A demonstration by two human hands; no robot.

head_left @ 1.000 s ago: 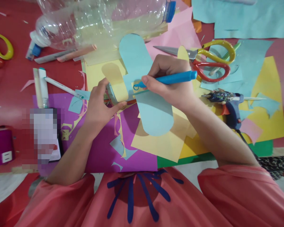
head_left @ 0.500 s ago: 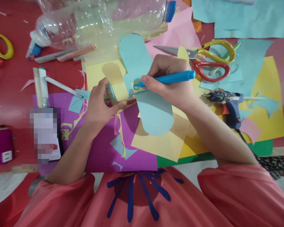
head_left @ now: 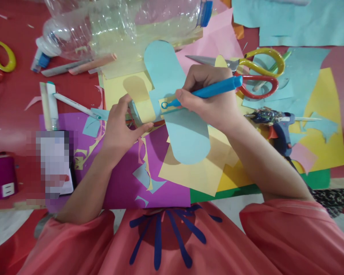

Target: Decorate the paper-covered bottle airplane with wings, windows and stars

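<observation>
- Behind the paper model (head_left: 187, 145), the fingertips of the left hand (head_left: 119, 128) were partly out of sight; the model's underside could not be made out.
- By the near edge of the counter (head_left: 20, 118), the phone (head_left: 59, 164) was mostly blurred into blocks. Further left, the purple container (head_left: 1, 177) was cut off, as was a yellow-handled pair of scissors (head_left: 5, 56) beyond it.
- Scissors numbered two, counting the larger pair (head_left: 242, 62) beyond the right hand (head_left: 210, 97); there was one glue gun (head_left: 282, 131).
- Clear bottles (head_left: 109, 34) overlapped on the model's far side, too tangled to count.
- The model, with two rounded blue wings, was between the hands, back from the counter's near edge, partly above a purple sheet (head_left: 117, 187).
- The right hand's grip was closed around one blue pen (head_left: 218, 88), its tip beside a small drawn loop (head_left: 164, 105).
- The left hand, thumb extended and fingers curled, clasped the model's left end.
</observation>
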